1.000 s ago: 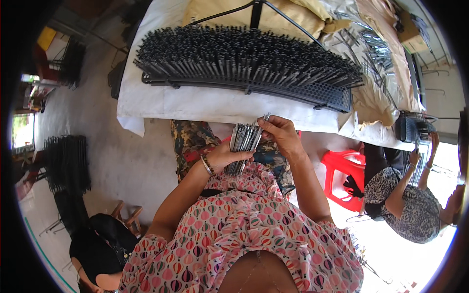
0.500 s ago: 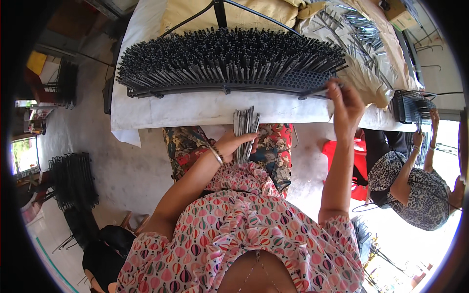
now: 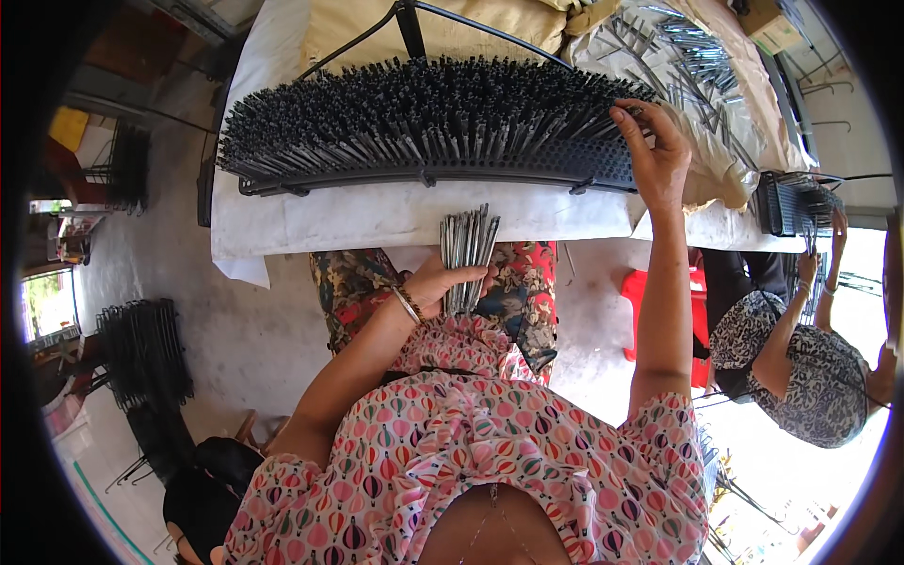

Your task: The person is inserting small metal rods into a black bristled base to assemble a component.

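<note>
A long black perforated rack [image 3: 603, 168] on the table holds a dense mass of thin dark rods [image 3: 424, 108] standing upright in its holes. My left hand [image 3: 443, 284], below the table's near edge, is closed round a bundle of thin grey metal rods [image 3: 468, 240], their ends fanning upward. At the rack's right end my right hand [image 3: 661, 151] is raised, thumb and forefinger pinched at the top of a thin rod among the outermost ones. Most of that rod is hidden by the fingers and the rods around it.
White sheeting covers the table [image 3: 377, 218]. Loose metal rods [image 3: 706, 56] lie on wrapping paper at the far right. To the right, another person [image 3: 800, 367] handles rods at a smaller black rack [image 3: 782, 205]. A red stool [image 3: 650, 315] stands below; dark racks [image 3: 146, 348] hang at left.
My right hand has moved up and away from me, from the rack's front right corner to the rod tops, its thin rod turning from level. My left hand keeps the bundle, nearly still.
</note>
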{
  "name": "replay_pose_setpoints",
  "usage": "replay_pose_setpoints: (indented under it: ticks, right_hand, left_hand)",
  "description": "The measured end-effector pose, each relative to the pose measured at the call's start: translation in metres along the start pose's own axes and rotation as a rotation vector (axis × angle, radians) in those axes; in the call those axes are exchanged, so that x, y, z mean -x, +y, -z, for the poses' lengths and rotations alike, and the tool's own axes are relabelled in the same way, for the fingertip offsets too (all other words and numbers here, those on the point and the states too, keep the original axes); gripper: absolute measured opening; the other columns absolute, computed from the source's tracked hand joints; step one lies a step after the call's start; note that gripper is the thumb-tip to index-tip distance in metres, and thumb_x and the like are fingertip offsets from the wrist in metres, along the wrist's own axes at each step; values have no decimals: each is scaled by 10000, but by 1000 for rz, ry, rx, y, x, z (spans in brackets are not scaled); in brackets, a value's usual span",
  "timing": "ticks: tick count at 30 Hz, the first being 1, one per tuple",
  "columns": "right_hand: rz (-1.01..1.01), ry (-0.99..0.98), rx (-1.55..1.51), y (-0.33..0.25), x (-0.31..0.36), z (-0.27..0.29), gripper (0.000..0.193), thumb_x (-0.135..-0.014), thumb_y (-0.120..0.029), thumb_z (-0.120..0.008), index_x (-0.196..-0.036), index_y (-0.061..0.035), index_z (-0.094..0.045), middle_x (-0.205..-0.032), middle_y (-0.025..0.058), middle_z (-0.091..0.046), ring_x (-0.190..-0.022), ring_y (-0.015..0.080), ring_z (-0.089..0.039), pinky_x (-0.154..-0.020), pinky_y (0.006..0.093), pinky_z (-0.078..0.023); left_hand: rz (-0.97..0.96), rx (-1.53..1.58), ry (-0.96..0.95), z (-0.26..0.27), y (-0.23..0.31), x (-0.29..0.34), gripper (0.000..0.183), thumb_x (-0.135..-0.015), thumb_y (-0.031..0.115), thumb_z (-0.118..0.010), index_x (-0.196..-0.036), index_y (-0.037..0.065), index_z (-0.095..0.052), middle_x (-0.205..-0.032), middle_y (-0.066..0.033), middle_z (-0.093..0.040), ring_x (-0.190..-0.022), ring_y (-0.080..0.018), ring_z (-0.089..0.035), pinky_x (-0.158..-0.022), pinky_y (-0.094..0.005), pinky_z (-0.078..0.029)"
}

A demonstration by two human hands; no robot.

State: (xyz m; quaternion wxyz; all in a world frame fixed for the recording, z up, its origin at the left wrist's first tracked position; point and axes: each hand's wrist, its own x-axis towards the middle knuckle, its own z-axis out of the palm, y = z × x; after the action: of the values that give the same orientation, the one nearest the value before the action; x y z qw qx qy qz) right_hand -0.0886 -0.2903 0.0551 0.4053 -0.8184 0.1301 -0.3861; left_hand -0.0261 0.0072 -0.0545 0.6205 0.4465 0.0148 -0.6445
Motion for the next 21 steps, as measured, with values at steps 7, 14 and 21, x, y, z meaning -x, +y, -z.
replay_pose_setpoints:
  ticks: [7, 14, 21]
  right_hand:
    - [-8, -37, 33, -8, -3, 0, 147, -797, -38, -651, -942, -17, -652, -797, 42, -641, -707, 73, -576, -663, 206, -451]
    - [35, -36, 57, -7, -1, -5, 158, -788, -27, -653, -944, -7, -649, -821, 59, -639, -695, 90, -581, -658, 214, -457]
    - [15, 8, 111, -8, 4, -16, 200, -768, -5, -661, -967, -12, -644, -816, 70, -639, -699, 99, -585, -642, 222, -460]
  left_hand:
    - [-24, 69, 84, 1, -4, 3, 273, -787, 81, -664, -1035, 19, -568, -922, -105, -646, -823, -191, -642, -699, -296, -533]
    - [-15, -8, 101, 6, -12, -3, 317, -794, 124, -669, -1080, 27, -574, -970, -98, -644, -849, -173, -627, -748, -305, -522]
    - [-46, -37, 88, 12, -11, -2, 293, -798, 132, -668, -1054, 21, -581, -957, -96, -644, -859, -179, -628, -741, -301, -522]
